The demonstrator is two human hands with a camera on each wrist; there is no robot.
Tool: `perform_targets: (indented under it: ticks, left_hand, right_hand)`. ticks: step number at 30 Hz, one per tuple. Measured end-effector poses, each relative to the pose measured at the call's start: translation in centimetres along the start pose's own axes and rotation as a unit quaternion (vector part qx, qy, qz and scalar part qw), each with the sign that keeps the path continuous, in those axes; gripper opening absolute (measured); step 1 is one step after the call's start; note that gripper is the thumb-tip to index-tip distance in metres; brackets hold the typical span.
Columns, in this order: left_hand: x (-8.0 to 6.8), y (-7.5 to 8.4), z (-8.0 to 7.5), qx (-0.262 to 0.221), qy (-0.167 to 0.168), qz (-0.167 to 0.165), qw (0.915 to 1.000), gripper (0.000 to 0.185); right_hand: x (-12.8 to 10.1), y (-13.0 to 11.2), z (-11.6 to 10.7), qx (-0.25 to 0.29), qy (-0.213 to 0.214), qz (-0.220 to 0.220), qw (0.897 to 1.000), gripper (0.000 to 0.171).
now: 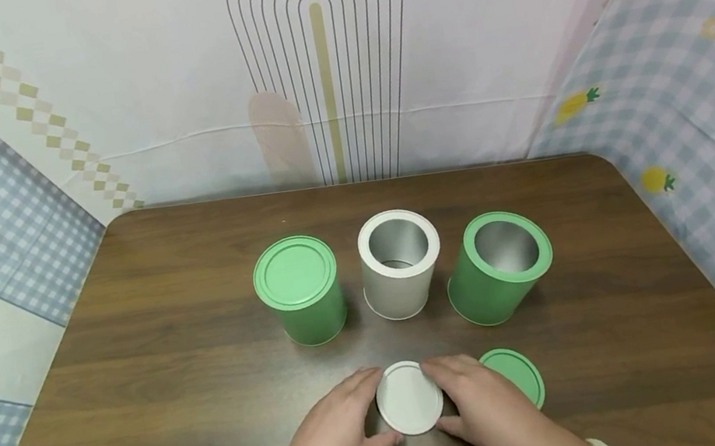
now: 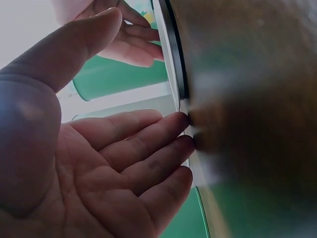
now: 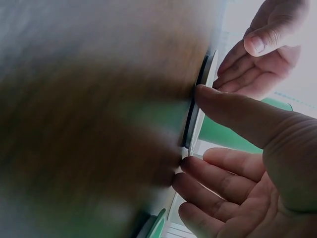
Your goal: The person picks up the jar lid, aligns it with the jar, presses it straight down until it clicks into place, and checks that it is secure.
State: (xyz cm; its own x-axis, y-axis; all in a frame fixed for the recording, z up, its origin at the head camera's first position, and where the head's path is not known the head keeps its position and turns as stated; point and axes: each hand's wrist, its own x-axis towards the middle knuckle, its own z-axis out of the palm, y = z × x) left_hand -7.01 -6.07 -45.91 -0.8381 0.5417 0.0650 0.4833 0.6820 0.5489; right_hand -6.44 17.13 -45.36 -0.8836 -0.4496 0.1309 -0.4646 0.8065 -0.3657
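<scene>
A round white lid (image 1: 410, 398) lies on the brown table between the two hands in the head view. My left hand (image 1: 336, 436) is at the lid's left side, fingers near its far edge and thumb near its near edge. On the other side, my right hand (image 1: 491, 406) mirrors this. The left wrist view shows the left fingers fairly straight, tips by the lid's rim, thumb apart from it. In the right wrist view the thumb (image 3: 223, 106) overlaps the rim, with loosely bent fingers beside it. Beyond the lid stands an uncovered white can (image 1: 400, 291).
A green can with its lid on (image 1: 309, 318) stands left of the white can. To the right stands an uncovered green can (image 1: 486, 292). A green lid (image 1: 521, 373) lies beside the right hand, partly hidden by it. Patterned cloth (image 1: 476, 37) hangs behind the table (image 1: 143, 385).
</scene>
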Motion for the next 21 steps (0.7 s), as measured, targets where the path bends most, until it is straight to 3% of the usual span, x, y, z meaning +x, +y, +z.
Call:
perform_targets:
  ticks: [21]
  left_hand:
    - [-0.05,-0.01,-0.11,0.002,-0.016,0.002,0.9999,0.072]
  right_hand:
    - [0.03,0.28,0.17,-0.006,0.005,-0.012,1.0,0.058]
